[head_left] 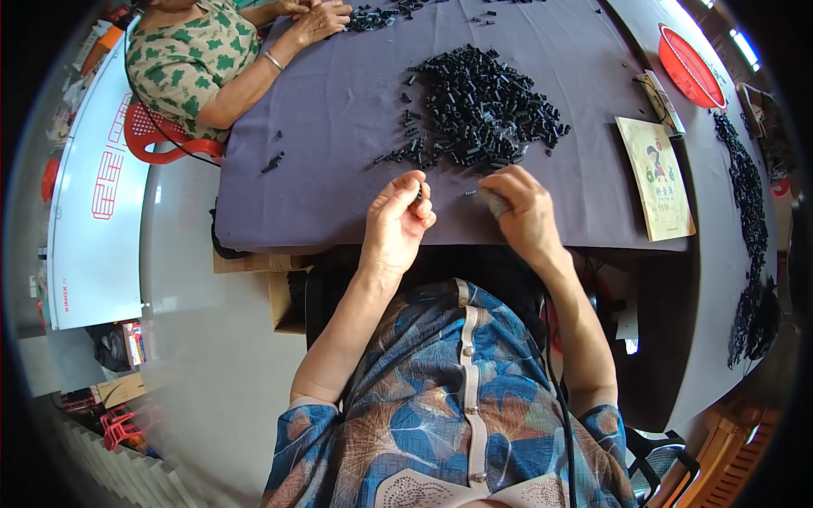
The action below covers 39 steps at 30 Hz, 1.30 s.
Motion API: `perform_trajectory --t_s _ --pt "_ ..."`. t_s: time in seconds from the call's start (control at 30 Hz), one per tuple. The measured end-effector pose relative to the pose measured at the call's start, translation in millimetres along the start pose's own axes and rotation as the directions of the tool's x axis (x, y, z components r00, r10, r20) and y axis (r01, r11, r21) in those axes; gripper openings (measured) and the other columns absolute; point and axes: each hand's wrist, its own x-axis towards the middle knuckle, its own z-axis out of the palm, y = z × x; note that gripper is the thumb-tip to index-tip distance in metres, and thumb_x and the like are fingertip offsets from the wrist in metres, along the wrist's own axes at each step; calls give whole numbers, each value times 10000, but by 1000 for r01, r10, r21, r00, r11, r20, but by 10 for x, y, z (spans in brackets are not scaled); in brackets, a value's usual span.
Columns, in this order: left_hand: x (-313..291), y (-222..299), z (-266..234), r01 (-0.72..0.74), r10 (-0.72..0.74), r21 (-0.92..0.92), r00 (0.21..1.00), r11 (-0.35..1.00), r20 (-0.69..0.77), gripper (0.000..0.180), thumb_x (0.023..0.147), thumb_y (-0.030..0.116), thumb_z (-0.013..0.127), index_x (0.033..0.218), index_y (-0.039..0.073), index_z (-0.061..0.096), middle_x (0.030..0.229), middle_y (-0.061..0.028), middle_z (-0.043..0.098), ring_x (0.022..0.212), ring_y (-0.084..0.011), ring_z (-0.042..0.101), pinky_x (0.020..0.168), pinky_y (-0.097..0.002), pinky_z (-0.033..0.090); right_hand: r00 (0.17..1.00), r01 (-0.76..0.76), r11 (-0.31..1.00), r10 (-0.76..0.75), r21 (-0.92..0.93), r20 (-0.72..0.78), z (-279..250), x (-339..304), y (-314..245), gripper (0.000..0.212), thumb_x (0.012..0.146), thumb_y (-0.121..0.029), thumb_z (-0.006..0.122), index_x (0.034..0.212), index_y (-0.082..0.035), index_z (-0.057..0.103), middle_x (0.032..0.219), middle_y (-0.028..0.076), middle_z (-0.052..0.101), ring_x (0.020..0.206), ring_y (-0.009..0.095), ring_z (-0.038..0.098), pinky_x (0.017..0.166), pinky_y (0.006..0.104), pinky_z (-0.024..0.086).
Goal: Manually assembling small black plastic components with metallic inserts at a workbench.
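Note:
My left hand [392,227] is closed over the near edge of the table, pinching a small black piece [419,194] between thumb and fingers. To its right, my right hand [532,218] has its fingers bent and pressed together. Something greyish [494,201] shows at those fingertips, too blurred to name. A tiny metallic piece, perhaps a spring [469,193], lies on the cloth or sticks out beside them; I cannot tell which. Just beyond both hands spreads a large heap of short black tubes [487,106].
A purple-grey cloth covers the table [296,203]. At right lie a yellowish booklet [654,178], a white box-like thing [662,103], a red basket [690,66] and a strip of black pieces [747,220]. Another person [199,72] sits at far left, hands over more pieces.

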Motion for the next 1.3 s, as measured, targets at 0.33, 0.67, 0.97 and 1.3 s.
perform_trajectory --t_s 0.33,0.67,0.97,1.3 --pt "-3 -27 -27 -3 3 81 1000 997 1 148 944 153 559 1043 51 601 823 -17 571 686 -99 511 627 -244 417 993 58 949 -24 -311 113 203 -6 -59 149 735 -28 605 878 -61 582 870 103 556 839 293 574 731 390 471" --pt "26 -7 86 -12 15 126 1000 992 -16 222 855 -17 438 1002 -12 604 850 -94 603 704 -165 583 678 -317 520 919 -197 976 216 89 -331 -248 59 303 151 816 31 572 951 -32 547 814 180 615 764 371 616 682 385 494" --pt "469 -452 627 -451 244 890 858 -63 452 125 796 68 671 919 49 665 751 -61 564 616 -165 563 573 -302 465 922 -216 967 247 132 -299 -345 63 528 246 766 98 511 975 -29 539 833 213 616 814 388 623 704 386 491" --pt "581 -620 636 -482 179 747 773 -458 608 111 818 95 646 883 79 558 882 -106 530 829 -295 612 646 -385 533 944 -196 979 202 48 -260 -273 5 444 235 743 113 510 944 -4 545 829 184 608 797 354 619 707 361 487"
